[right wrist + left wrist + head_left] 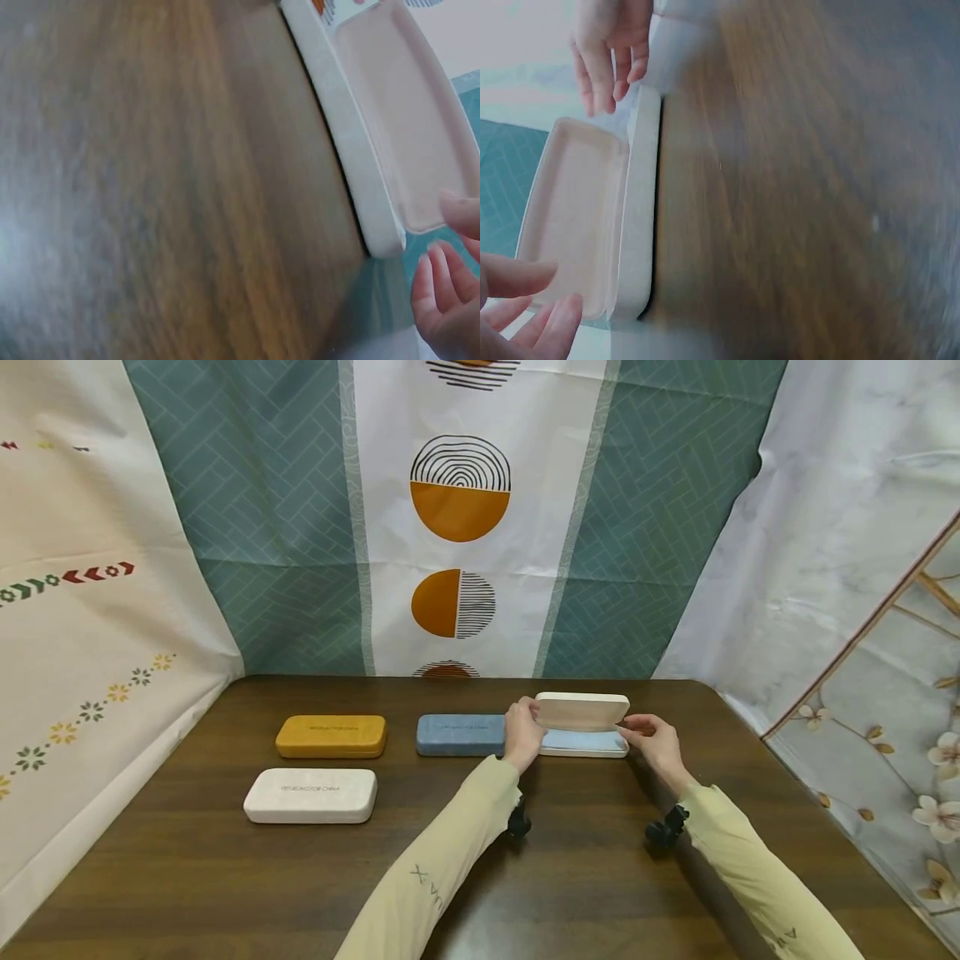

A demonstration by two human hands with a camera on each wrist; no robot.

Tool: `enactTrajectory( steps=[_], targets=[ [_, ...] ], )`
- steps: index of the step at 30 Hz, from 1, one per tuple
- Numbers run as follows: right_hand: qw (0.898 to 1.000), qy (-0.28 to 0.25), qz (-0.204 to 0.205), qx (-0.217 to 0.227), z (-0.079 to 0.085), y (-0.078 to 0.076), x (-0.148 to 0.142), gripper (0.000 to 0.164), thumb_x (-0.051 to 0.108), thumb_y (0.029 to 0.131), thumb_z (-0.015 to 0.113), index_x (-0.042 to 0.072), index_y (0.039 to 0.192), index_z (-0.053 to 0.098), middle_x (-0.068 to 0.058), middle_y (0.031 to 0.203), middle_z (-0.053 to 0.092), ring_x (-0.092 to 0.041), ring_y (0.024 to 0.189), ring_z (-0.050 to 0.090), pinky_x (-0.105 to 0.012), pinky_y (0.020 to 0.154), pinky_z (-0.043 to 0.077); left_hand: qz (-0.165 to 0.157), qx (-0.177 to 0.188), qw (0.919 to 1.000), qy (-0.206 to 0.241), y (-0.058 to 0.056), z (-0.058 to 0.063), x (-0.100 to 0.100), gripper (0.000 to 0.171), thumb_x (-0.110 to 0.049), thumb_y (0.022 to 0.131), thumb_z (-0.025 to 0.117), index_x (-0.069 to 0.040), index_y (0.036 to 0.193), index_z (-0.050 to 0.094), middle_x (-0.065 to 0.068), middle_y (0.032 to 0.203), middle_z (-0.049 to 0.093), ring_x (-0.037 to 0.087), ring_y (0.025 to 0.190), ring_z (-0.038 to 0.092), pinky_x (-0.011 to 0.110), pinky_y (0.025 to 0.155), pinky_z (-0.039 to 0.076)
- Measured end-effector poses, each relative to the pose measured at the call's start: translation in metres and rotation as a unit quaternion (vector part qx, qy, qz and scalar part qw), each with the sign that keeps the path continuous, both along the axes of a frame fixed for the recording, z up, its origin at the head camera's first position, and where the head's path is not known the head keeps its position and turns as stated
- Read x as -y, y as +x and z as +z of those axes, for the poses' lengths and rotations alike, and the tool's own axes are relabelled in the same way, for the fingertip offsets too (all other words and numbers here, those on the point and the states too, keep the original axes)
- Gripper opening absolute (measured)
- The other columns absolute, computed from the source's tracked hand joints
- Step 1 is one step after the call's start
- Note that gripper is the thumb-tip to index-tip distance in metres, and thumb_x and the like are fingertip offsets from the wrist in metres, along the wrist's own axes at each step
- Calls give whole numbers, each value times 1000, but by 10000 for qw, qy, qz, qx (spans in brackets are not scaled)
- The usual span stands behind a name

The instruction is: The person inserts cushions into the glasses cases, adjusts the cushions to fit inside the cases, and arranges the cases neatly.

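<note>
A white glasses case [583, 710] stands with its lid raised at the back right of the table, a pale blue cloth [583, 741] lying in its base. By the lid's left edge is my left hand [523, 732], its thumb and fingers apart in the left wrist view; whether it touches the lid I cannot tell. My right hand [654, 745] is at the case's right end, fingertips close to the cloth, thumb and fingers apart in the right wrist view. The lid's beige lining [409, 112] faces forward.
Left of the raised lid lies a closed blue glasses case [459, 735], partly behind my left hand. Farther left are a closed yellow case [332, 737] and, nearer, a closed white case [311, 796]. A patterned curtain [292, 527] hangs behind the brown table [225, 885].
</note>
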State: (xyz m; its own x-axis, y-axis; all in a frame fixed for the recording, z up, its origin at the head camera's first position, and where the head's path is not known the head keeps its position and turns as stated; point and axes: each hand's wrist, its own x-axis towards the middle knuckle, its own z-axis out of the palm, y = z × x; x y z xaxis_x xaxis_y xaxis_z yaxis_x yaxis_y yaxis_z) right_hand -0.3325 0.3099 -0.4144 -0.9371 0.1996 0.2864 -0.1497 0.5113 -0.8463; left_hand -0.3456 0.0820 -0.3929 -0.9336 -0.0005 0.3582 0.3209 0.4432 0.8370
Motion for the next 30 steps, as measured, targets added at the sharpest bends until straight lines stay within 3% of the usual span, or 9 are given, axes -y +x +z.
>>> enactTrajectory(
  steps=[5, 12, 16, 24, 30],
  targets=[
    [9968, -646, -479, -9, 3, 0, 10, 48, 23, 86, 64, -6, 119, 46, -20, 109, 50, -19, 85, 50, -21, 67, 44, 252, 78, 9983, 523, 2, -1, -5, 34, 9, 77, 63, 6, 107, 47, 15, 95, 45, 30, 88, 46, 38, 76, 41],
    [9935, -1082, -344, 30, 5, -5, 21, 62, 28, 87, 61, -6, 131, 34, -25, 124, 40, -32, 112, 39, -40, 89, 34, 283, 56, 9967, 761, 2, -5, -11, 46, -4, 80, 68, 7, 118, 45, 20, 109, 44, 32, 99, 45, 39, 83, 40],
    [9936, -1103, -252, -16, 6, -8, 26, 65, 28, 88, 61, -6, 133, 30, -27, 129, 35, -34, 119, 33, -43, 94, 30, 122, 184, 9960, 870, 0, -7, -12, 54, -9, 81, 68, 6, 126, 41, 22, 119, 41, 34, 107, 43, 40, 87, 38],
    [9947, -1023, 4, 81, 7, -10, 28, 75, 35, 88, 58, -2, 140, 21, -26, 137, 28, -34, 124, 28, -43, 96, 27, -393, 835, 9914, 927, 0, -13, -11, 72, -26, 85, 64, 4, 138, 26, 23, 136, 31, 34, 124, 30, 43, 96, 29],
    [9958, -897, 68, 166, 4, -10, 26, 78, 41, 86, 58, -1, 141, 22, -22, 139, 28, -31, 125, 28, -43, 97, 27, -566, 1104, 9855, 1157, 4, -16, -16, 74, -33, 86, 61, 0, 141, 24, 20, 139, 28, 32, 126, 26, 44, 97, 26]
  ],
)
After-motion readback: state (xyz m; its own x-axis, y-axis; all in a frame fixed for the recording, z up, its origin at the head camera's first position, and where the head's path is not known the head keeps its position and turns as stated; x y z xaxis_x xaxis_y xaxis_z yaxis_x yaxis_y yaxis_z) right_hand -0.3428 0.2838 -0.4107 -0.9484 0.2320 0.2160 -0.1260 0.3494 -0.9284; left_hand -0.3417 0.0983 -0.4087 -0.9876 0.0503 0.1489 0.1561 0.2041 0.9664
